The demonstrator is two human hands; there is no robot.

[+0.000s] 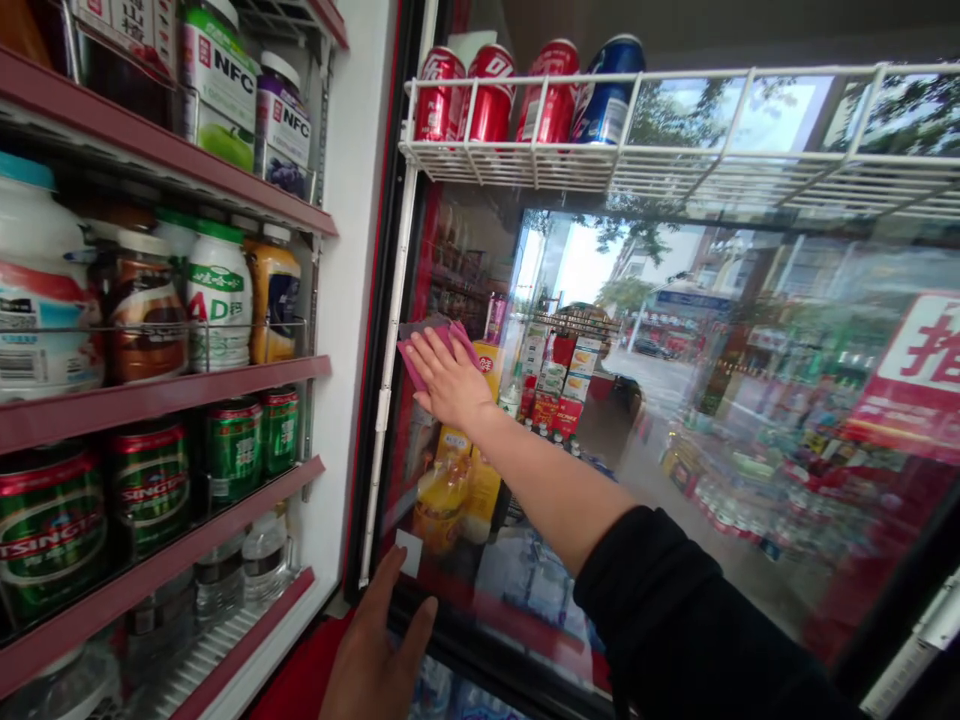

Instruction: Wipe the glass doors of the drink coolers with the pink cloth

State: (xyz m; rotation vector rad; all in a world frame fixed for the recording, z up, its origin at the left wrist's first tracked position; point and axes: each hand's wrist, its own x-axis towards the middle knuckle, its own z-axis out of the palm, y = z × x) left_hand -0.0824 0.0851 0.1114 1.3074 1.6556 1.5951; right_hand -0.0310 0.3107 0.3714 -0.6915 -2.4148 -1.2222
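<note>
My right hand [450, 375] lies fairly flat on a pink cloth [415, 362], pressing it against the inner glass [480, 590] of a fridge door near the hinge side. The cloth shows past the fingertips; the rest is under the palm. Low in the view, my left hand [379, 650] is raised with thumb and index finger apart and nothing visible in it. It is nearest the door's lower corner, by a small white label [409, 553]; I cannot tell whether it touches the door.
Above, a white wire rack [517, 150] on the door holds red cans [491, 100] and a blue can [609, 90]. At left, fridge shelves [225, 385] carry juice bottles [221, 90], milk drinks [217, 295] and green cans [234, 450]. The glass shows a street and stacked goods.
</note>
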